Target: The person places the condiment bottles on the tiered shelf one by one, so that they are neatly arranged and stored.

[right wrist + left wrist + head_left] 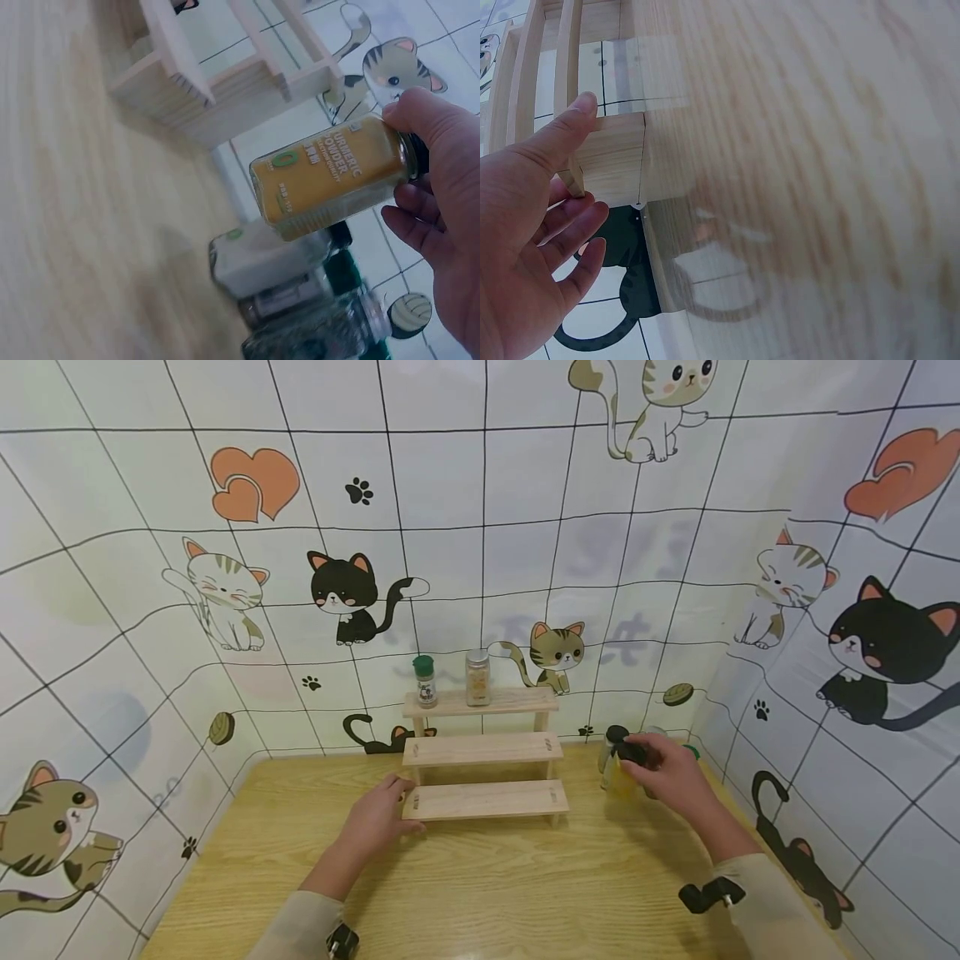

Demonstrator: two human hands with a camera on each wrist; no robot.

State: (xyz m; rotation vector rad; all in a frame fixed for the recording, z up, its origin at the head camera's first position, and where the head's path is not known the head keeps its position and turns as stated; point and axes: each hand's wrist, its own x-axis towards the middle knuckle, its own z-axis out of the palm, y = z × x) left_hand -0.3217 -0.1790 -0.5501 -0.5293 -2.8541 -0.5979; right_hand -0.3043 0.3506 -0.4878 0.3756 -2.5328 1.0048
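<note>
My right hand [667,770] pinches the black lid of a turmeric powder jar [330,172], a square glass jar filled with yellow-orange powder. In the right wrist view it is held apart from the jars standing beside the rack. My left hand [377,816] holds the left end of the lowest step of a three-tier wooden rack [486,801], thumb on one side of the board and fingers on the other [566,135]. On the top tier stand a green-capped spice bottle [425,682] and a clear jar with a silvery lid [477,678].
Right of the rack stand several spice jars, partly hidden by my right hand: a white-filled jar [266,259], a green-capped bottle [285,298] and a jar of dark flakes [311,330]. The wood-grain table [480,885] meets a cat-patterned wall covering [450,552].
</note>
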